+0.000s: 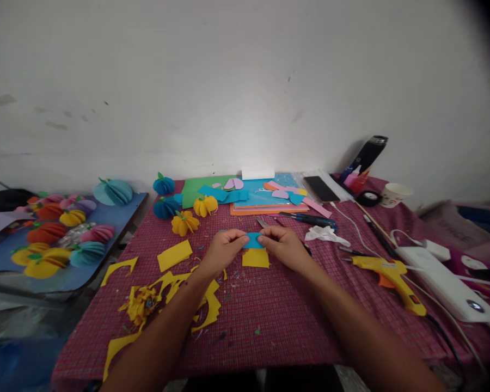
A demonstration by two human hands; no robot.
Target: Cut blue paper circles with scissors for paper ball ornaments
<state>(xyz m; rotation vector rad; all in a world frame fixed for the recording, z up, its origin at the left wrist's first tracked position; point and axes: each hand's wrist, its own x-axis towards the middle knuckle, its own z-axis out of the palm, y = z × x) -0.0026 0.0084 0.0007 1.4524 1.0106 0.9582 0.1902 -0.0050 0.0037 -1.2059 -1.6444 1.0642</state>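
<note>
Between my two hands is a small blue paper piece (253, 240) with a rounded edge. My left hand (227, 246) pinches its left end between thumb and fingers. At the right end, my right hand (283, 245) pinches it the same way. Just below the blue piece a yellow paper rectangle (256, 258) lies on the checked cloth. Scissors (262, 222) lie just beyond my hands, partly hidden by them. Another yellow paper rectangle (175, 255) rests to the left of my left hand.
Yellow scraps (206, 310) lie around my left forearm. Paper pumpkins (185, 222) stand at the back left, more on a blue board (126, 228). A yellow glue gun (387, 272), power bank (445, 283), phone (322, 189) and paper cup (395, 194) are at right.
</note>
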